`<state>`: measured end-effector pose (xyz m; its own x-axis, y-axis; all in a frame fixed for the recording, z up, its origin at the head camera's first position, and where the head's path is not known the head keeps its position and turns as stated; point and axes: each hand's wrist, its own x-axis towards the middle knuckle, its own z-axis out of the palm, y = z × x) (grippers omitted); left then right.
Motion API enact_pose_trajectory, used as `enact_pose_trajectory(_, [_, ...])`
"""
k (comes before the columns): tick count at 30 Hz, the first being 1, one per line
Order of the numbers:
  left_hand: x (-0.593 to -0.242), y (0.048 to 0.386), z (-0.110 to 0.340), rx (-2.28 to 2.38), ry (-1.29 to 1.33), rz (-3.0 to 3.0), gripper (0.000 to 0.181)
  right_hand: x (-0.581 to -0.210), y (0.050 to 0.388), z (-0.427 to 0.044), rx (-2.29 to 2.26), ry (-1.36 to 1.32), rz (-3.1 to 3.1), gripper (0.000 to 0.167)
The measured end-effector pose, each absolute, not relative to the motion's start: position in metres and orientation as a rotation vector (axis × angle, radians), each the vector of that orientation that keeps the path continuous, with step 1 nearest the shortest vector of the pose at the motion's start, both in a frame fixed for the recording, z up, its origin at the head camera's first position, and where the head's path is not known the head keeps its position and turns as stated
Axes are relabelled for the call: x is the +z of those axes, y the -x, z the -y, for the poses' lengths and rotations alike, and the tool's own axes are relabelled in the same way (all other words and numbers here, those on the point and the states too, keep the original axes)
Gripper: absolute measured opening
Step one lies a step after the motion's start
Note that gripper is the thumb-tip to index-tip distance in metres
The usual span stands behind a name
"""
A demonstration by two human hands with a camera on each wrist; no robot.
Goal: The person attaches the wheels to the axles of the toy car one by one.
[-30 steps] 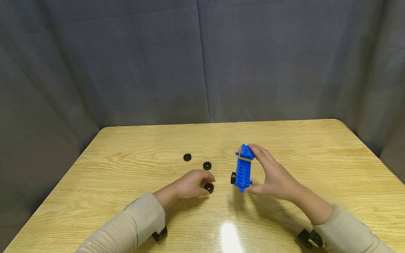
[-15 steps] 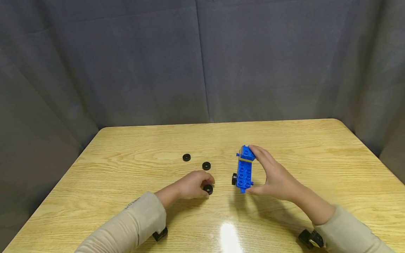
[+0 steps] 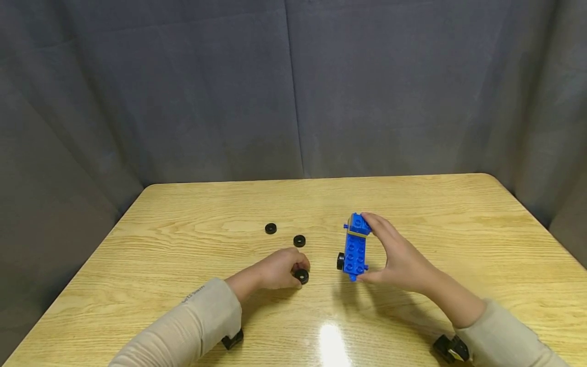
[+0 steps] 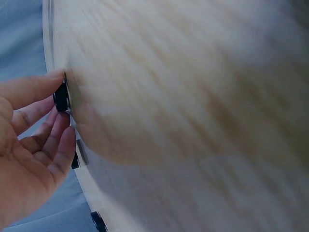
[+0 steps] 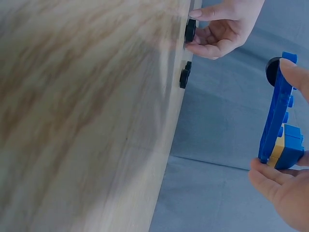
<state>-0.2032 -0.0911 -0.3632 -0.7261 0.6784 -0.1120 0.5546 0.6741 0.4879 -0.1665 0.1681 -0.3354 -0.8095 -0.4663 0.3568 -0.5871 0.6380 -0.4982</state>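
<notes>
My left hand (image 3: 282, 268) pinches a small black toy wheel (image 3: 301, 277) between thumb and fingers, low at the table surface. In the left wrist view that wheel (image 4: 61, 98) stands on edge between the fingertips. My right hand (image 3: 403, 262) holds a blue toy brick car (image 3: 355, 250) by its two ends, raised off the table. One black wheel (image 3: 341, 261) sits on the car's left side near its lower end; bare axle pegs stick out elsewhere. A yellow layer lies under the blue brick at the far end, plain in the right wrist view (image 5: 277, 150).
Two more loose black wheels lie beyond my left hand, a nearer one (image 3: 299, 241) and a farther one (image 3: 271, 228). The wooden table (image 3: 206, 209) ends at a dark grey curtain (image 3: 220, 102). Black wrist devices hang beneath both sleeves.
The blue car and my right hand have shifted very slightly toward me and to the right. My left hand stays almost still around its wheel.
</notes>
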Motion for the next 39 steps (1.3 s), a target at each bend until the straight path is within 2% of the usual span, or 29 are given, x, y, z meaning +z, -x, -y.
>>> enact_pose_trajectory(13, [-0.363,0.202,0.092,0.642,-0.996,-2.586,0.02,-0.334,0.166,-0.168,0.918,-0.883,2.638,0.108])
enact_pose_trajectory(39, [-0.343,0.204,0.099,0.876,-1.016,-2.654,0.028,-0.336,0.165,-0.167,0.916,-0.856,2.654,0.108])
